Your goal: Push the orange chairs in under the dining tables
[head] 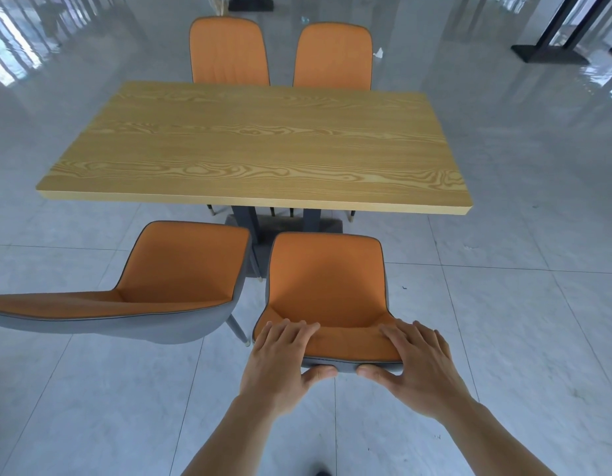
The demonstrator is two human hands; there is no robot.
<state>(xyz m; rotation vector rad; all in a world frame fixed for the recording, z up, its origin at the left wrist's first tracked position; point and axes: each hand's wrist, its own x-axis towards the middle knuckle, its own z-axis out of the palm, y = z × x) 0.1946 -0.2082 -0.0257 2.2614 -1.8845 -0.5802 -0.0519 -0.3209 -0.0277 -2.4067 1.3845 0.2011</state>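
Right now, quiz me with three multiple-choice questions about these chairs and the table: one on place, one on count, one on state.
1. Where do both hands rest?
A. on the table
B. on the backrest top of the near right chair
C. on the floor

2. How many orange chairs show?
A. two
B. three
C. four

3. How does the near left chair stand?
A. tucked under
B. pulled out and turned askew
C. tipped over

Answers: B, the left hand and right hand grip the near right chair; C, two stand beyond the table, two nearer; B, the near left chair sits clear of the table, angled.
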